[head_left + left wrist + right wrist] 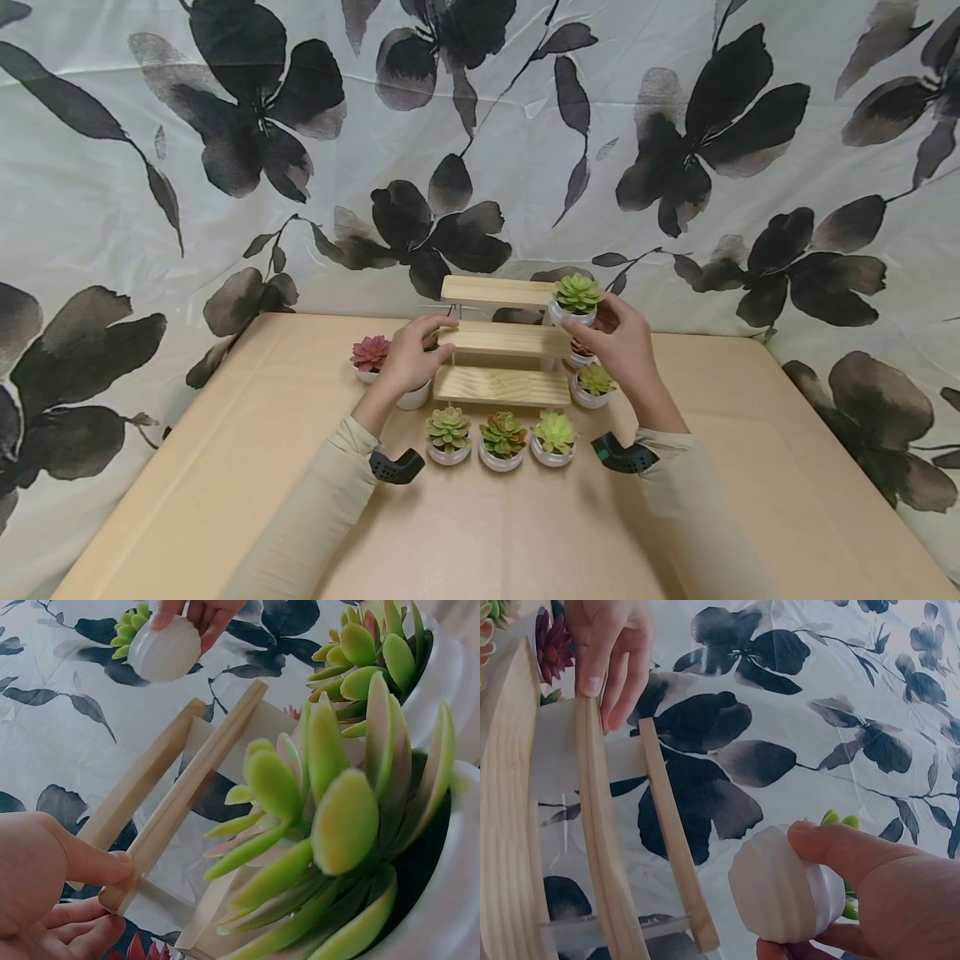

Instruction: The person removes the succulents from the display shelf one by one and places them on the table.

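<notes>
You won't find a word, number, brand or sign to read in any of the three views — the white pots, the wooden shelf and the tan table are all plain. The cloth behind carries only a printed pattern of dark flowers, no lettering.

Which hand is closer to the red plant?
Left. The left hand rests on the middle step of the wooden stand, right beside the red plant. The right hand is across the stand, holding a green plant's pot at the top step.
</notes>
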Motion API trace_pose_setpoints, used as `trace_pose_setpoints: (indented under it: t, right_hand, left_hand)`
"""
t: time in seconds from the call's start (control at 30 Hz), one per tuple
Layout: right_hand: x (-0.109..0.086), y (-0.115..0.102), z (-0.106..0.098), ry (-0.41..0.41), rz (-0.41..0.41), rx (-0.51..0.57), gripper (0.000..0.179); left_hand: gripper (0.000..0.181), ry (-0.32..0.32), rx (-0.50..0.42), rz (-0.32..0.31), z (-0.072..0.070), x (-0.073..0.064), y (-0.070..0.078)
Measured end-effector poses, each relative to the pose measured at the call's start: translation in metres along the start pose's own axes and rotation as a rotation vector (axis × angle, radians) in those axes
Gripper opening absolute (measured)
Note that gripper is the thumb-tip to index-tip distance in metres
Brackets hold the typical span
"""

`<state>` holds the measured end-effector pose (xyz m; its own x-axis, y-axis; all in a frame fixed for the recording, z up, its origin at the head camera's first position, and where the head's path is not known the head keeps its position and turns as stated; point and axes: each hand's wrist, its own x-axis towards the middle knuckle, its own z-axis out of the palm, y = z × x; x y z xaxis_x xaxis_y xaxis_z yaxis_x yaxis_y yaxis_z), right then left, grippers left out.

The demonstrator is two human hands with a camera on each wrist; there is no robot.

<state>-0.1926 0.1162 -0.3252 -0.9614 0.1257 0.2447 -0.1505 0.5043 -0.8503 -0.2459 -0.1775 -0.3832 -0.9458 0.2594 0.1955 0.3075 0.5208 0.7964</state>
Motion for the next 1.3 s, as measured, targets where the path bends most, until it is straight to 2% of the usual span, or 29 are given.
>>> trace_pose_setpoints:
  t: [0.3,0.63,1.3]
  right_hand:
    - [-0.008,0.014,-0.015,0.014,0.037,0.021,0.066]
    - [-0.014,0.03,-0.025,0.042,0.08,-0.019,0.066]
    - [-0.014,0.063,-0.038,0.081,0.166,-0.065,0.065]
  left_hand:
    - [0.034,0.002,0.0,0.008,0.0,0.0,0.0]
    - [0.034,0.002,0.003,-0.01,0.0,0.0,0.0]
    - [0.034,0.002,0.005,-0.008,0.001,0.001,0.002]
